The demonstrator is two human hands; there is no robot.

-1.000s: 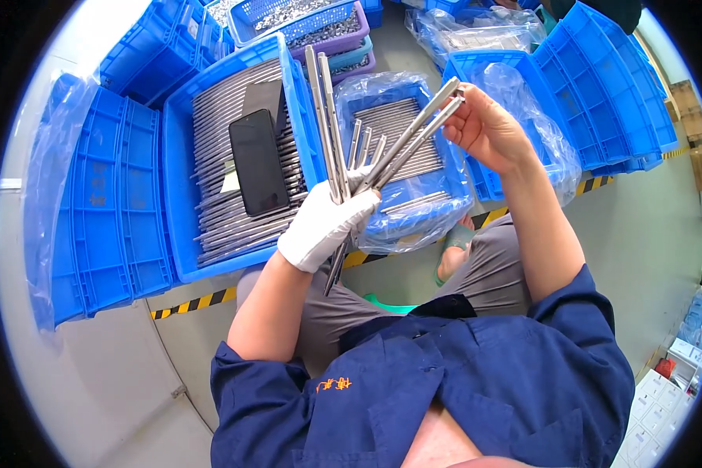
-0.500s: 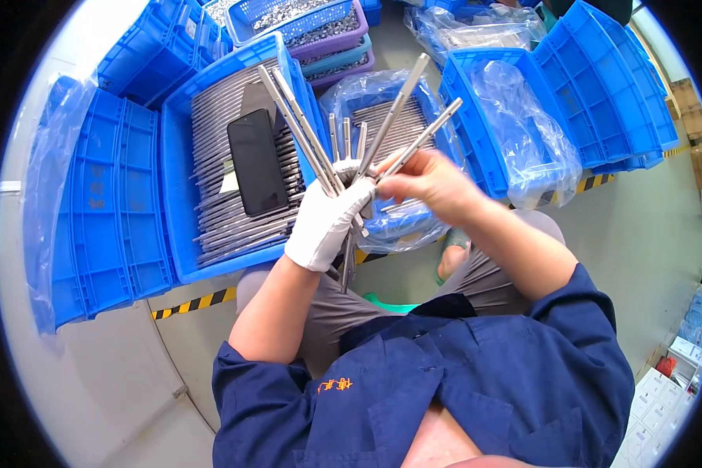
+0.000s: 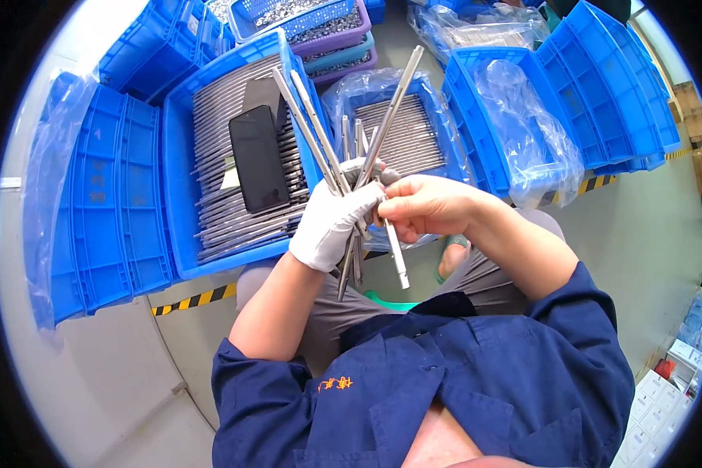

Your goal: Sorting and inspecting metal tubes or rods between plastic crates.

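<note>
My left hand (image 3: 331,218), in a white glove, is wrapped round a bundle of several metal rods (image 3: 313,125) that fan upward, their lower ends poking out below the palm. My bare right hand (image 3: 429,204) pinches a single metal rod (image 3: 396,253) right beside the gloved fingertips; this rod slants down toward my lap. Behind my hands, a plastic-lined blue crate (image 3: 452,160) holds a layer of similar rods (image 3: 405,132). To the left stands a larger blue crate (image 3: 181,253) full of rods, with a black phone (image 3: 259,160) lying on them.
Stacked blue crates (image 3: 109,203) stand at the far left. Baskets of small metal parts (image 3: 320,39) are at the back. On the right is a blue crate (image 3: 476,132) with clear plastic (image 3: 522,125) in it. Yellow-black tape (image 3: 203,300) marks the floor.
The rod in my right hand has swung from pointing up and right to pointing down. My right hand has lowered slightly; my left hand keeps its bundle.
</note>
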